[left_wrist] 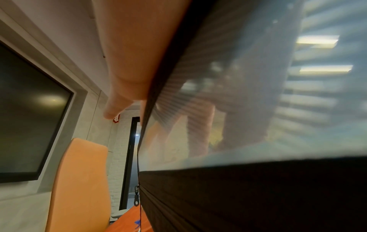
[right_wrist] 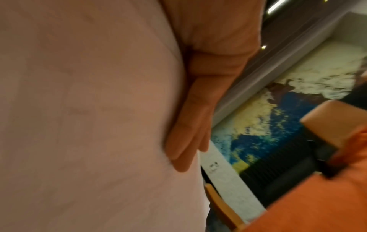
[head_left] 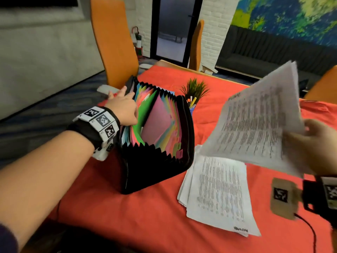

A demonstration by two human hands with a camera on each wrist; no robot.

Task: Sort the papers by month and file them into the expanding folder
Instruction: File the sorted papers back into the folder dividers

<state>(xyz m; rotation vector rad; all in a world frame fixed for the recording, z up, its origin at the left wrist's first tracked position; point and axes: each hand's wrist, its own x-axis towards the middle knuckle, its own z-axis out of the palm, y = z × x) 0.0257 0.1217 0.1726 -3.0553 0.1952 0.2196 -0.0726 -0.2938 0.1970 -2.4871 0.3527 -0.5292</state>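
Note:
A black expanding folder (head_left: 156, 161) stands open on the red tablecloth, its coloured dividers fanned out. My left hand (head_left: 124, 108) grips the folder's left cover, thumb outside and fingers reaching in among the dividers; in the left wrist view the fingers (left_wrist: 200, 125) show through the cover (left_wrist: 248, 196). My right hand (head_left: 313, 143) holds a thin bundle of printed sheets (head_left: 259, 121) in the air to the right of the folder, blurred by motion. In the right wrist view the fingers (right_wrist: 190, 125) lie flat against the sheets' back (right_wrist: 89, 109). A stack of printed papers (head_left: 218, 192) lies on the cloth below.
A small potted plant (head_left: 195, 88) and a pen cup (head_left: 192, 105) stand just behind the folder. Orange chairs (head_left: 113, 39) sit at the table's far left, far end and right. A cable (head_left: 310, 229) runs over the cloth near my right wrist.

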